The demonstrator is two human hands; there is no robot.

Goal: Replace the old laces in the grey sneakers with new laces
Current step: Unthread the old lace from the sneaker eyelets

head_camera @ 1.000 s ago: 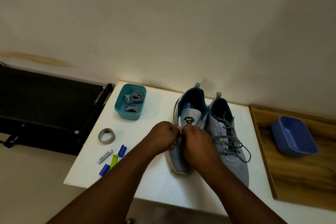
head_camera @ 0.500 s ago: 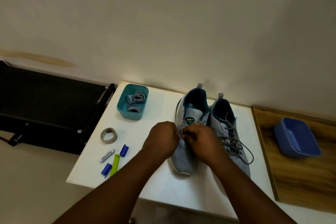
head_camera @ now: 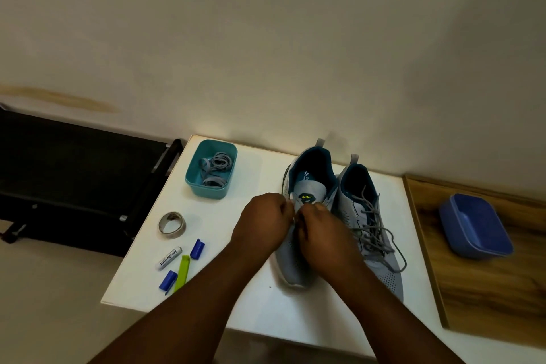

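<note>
- Now both hands meet over the left grey sneaker on the white worktop; the left hand and right hand are curled, each grip seemingly pinching something at the eyelets, too small to name.
- Right of the grip stands the laced sneaker.
- Far left of the grip, a teal tub holds grey laces.

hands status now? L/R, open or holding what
Left hand: fingers curled, pinching something at the left sneaker tongue; probably a lace, too small to tell.
Right hand: same, curled and pinching there.
</note>
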